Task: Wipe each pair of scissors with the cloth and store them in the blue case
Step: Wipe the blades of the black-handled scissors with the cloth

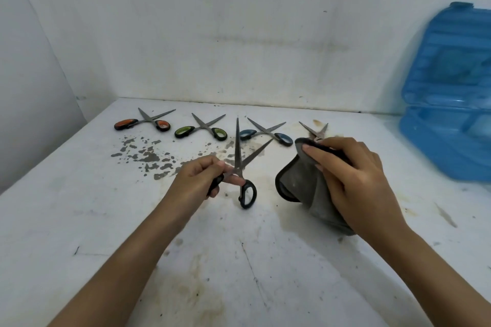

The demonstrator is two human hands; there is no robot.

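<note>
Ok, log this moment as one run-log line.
left hand: holds black scissors, blades open | right hand: grips cloth | blue case: open

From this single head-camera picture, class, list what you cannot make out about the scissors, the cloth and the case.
- Fifth pair of scissors on the table: handles hidden behind the grey cloth and right hand, so their colour is unknown.
- Translucent blue plastic case: cut off by the right edge; contents unclear.
- Black-handled scissors: one handle loop hidden inside the left hand.
- Blade cleanliness: too small to judge.

Left hand (198,180) gripping; right hand (350,175) clutching.
</note>
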